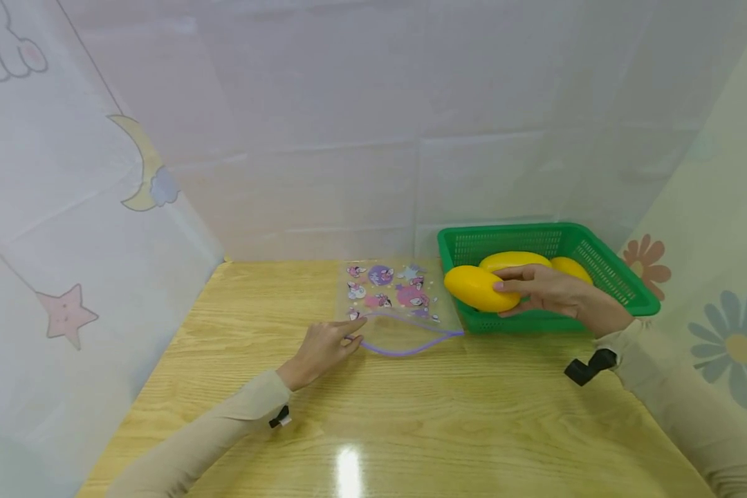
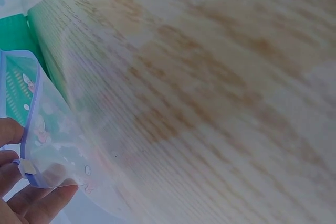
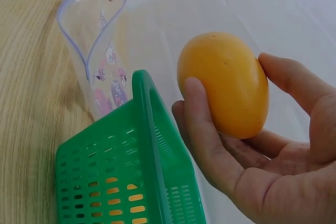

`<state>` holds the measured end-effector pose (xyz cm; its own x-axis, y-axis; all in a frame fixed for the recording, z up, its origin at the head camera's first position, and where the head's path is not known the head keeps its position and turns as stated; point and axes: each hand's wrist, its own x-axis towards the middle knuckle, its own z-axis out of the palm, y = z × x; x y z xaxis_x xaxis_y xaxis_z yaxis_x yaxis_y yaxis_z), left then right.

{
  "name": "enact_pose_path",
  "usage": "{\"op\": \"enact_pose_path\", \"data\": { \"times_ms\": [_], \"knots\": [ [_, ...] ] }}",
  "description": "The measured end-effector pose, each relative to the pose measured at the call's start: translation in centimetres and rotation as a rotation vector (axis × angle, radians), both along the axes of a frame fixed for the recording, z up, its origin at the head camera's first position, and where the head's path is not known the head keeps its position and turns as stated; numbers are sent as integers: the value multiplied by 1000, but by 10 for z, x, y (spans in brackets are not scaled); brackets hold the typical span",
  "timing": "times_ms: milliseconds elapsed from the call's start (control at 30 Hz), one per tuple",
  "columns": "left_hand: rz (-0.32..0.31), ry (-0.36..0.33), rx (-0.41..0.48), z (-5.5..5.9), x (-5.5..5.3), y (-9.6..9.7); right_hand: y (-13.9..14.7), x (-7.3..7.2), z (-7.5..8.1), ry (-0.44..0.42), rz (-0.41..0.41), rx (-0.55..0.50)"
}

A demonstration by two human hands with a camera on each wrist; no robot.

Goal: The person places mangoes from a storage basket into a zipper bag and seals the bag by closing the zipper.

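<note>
We judge the step in hand to be carrying a yellow fruit (image 1: 481, 288) across to a clear printed bag (image 1: 392, 290). The fruit sits above the left rim of a green basket (image 1: 548, 324), which stands at the table's (image 1: 442, 429) far edge, toward the right; two more yellow fruits (image 1: 517, 260) lie inside. The bag lies along that far edge, just left of the basket, its purple-rimmed mouth gaping toward the near edge. The next move seems to call for bringing the fruit left and lining its narrow end up with that mouth. Our right hand (image 1: 550, 290) reaches in from the right, thumb and fingers curled around the fruit's sides. Our left hand (image 1: 325, 349) comes low from the near-left, fingers narrowed in a pinch on the mouth's left corner.
</note>
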<state>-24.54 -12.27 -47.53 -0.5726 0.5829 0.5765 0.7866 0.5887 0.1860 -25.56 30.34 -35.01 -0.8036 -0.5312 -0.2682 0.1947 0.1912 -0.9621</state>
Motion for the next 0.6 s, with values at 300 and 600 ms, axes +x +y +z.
{"op": "enact_pose_path", "data": {
  "times_ms": [300, 600],
  "knots": [
    [0, 0, 9, 0, 0, 0, -3, 4, -4, 25, 31, 3],
    [-7, -26, 10, 0, 1, 1, -12, 7, -6, 13, 27, 9]
  ]
}}
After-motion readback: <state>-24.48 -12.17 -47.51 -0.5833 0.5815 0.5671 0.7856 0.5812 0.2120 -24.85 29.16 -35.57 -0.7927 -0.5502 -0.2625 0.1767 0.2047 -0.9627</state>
